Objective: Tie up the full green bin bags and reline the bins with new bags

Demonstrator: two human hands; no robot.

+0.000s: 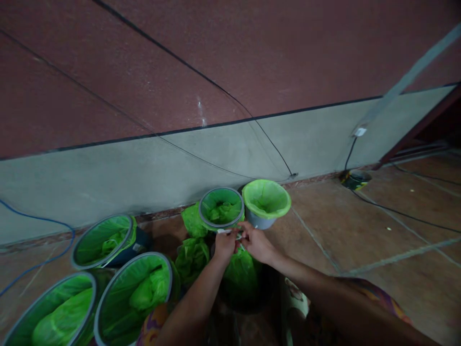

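Note:
My left hand [224, 245] and my right hand [256, 242] meet over a dark bin [248, 293] lined with a green plastic bag [240, 271]. Both hands are closed, pinching a thin white strip [226, 231] between them near the bag's top. Just beyond my hands stands a grey-rimmed bin [221, 207] with a green liner inside. Beside it, a grey bin [265, 202] has its green liner folded over the rim.
Three more grey-rimmed bins with green liners sit at the lower left [104, 240], [135, 293], [54, 312]. Loose green bags [191, 254] lie on the tiled floor. Black cables [396, 211] and a blue cable [43, 259] run along the wall and floor.

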